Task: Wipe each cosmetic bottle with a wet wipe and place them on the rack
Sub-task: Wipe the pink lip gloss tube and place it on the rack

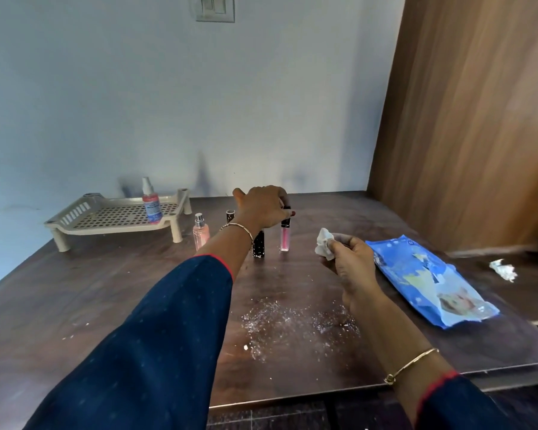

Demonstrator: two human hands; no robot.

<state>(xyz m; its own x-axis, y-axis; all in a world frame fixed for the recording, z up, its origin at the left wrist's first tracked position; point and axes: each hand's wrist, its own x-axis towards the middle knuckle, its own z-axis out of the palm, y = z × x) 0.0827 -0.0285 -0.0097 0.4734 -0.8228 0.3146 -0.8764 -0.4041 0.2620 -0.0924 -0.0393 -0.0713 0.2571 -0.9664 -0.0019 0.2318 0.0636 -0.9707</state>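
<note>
Left hand atop upright pink gloss tube, right hand around crumpled wipe.

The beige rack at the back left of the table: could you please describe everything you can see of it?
The rack is a low, beige, plastic-looking shelf with a perforated grid floor, slotted raised sides and short round legs at its corners. It stands level on the dark wooden table, close to the wall. One spray bottle, with pink liquid and a blue label, stands upright on its right part. Neither hand touches it.
</note>
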